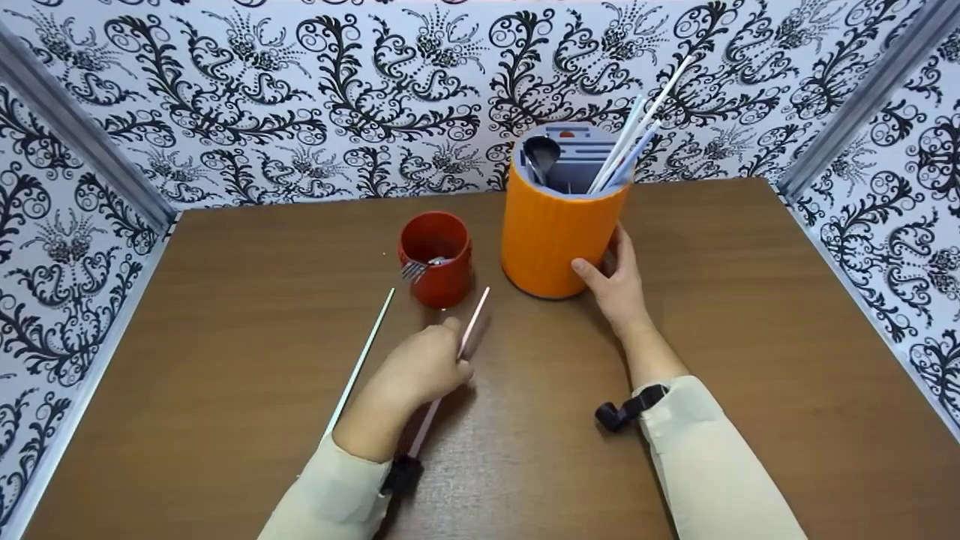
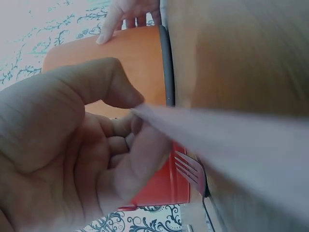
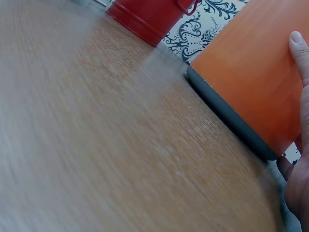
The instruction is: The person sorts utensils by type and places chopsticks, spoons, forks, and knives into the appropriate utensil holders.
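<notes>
My left hand (image 1: 424, 364) pinches a pale pink chopstick (image 1: 474, 322) between thumb and fingers, just in front of a red cup (image 1: 442, 289). Blurred and close to the camera, the chopstick (image 2: 231, 145) crosses the left wrist view. A silver fork (image 1: 414, 270) overlaps the cup's near left rim. My right hand (image 1: 619, 281) holds the lower right side of an orange utensil holder (image 1: 559, 240), thumb on its front, other fingers partly hidden behind. In the right wrist view, the holder's dark base (image 3: 231, 118) meets the table along its edge.
A pale green chopstick (image 1: 364, 356) lies on the wooden table (image 1: 750, 315), left of my left hand. Out of the holder stick several pale chopsticks (image 1: 645, 124) and a black ladle (image 1: 541, 150). A patterned wall (image 1: 420, 97) stands behind the table.
</notes>
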Demonstrator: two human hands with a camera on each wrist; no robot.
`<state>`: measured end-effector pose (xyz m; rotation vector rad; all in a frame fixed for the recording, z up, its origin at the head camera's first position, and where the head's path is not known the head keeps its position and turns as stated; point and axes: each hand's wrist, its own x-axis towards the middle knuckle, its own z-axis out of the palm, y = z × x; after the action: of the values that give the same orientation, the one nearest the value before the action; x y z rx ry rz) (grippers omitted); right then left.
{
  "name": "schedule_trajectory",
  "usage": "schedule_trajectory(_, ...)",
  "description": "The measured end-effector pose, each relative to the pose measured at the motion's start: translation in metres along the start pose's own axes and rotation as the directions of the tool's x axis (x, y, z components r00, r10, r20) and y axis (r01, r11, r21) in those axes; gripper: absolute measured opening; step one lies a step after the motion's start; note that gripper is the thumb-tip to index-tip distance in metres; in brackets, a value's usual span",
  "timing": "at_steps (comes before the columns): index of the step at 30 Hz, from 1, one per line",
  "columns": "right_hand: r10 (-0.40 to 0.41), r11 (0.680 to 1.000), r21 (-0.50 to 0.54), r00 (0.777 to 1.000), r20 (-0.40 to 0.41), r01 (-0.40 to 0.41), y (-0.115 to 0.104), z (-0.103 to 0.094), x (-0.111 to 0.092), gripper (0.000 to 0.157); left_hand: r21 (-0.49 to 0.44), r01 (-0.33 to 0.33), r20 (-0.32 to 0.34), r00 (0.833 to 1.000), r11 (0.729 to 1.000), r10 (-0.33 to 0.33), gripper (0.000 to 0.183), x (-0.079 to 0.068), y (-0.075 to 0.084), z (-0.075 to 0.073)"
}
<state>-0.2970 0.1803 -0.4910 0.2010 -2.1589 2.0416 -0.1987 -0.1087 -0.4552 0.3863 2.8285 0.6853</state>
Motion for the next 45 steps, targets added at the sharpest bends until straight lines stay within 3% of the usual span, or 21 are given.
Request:
schedule_trajectory(6, 0.009, 1.0, -0.012, 1.0, -0.003, -0.009, 0.0, -0.001, 0.0, 0.092, -0.12, -0.016, -0.021, 1.0, 0.993, 0.014, 0.022, 0.001, 0.004, -0.004)
schedule_trajectory(17, 0.001, 1.0, -0.001, 1.0, -0.005, -0.001, 0.0, -0.002, 0.001, 0.093, -0.317, -0.036, -0.093, 0.996, 0.948, 0.007, 0.021, 0.003, 0.009, -0.006)
schedule_trajectory(20, 0.014, 1.0, -0.013, 1.0, -0.004, -0.014, 0.0, -0.001, 0.0, 0.093, -0.371, -0.032, -0.114, 0.993, 0.928, -0.011, 0.021, 0.004, 0.01, -0.006)
schedule_trajectory(25, 0.006, 1.0, 0.005, 1.0, 0.008, -0.006, 0.002, 0.002, 0.001, 0.093, -0.467, -0.07, -0.206, 0.978, 0.882, -0.031, 0.02, 0.005, 0.016, -0.01)
schedule_trajectory(28, 0.0, 1.0, 0.018, 1.0, 0.005, 0.0, 0.011, 0.001, 0.006, 0.092, -0.478, -0.119, -0.295, 0.955, 0.87, -0.031, 0.02, 0.008, 0.023, -0.017)
schedule_trajectory(33, -0.018, 0.999, 0.03, 1.0, -0.012, 0.018, 0.03, -0.003, 0.014, 0.092, -0.486, -0.199, -0.429, 0.903, 0.851, -0.033, 0.02, 0.015, 0.038, -0.032)
schedule_trajectory(41, -0.022, 1.0, 0.003, 1.0, -0.02, 0.022, 0.034, -0.004, 0.013, 0.096, -0.588, -0.294, -0.522, 0.85, 0.753, -0.075, 0.019, 0.026, 0.058, -0.053)
schedule_trajectory(45, -0.034, 0.999, 0.016, 0.999, -0.025, 0.035, 0.034, -0.005, 0.013, 0.098, -0.612, -0.38, -0.585, 0.808, 0.693, -0.073, 0.018, 0.031, 0.07, -0.062)
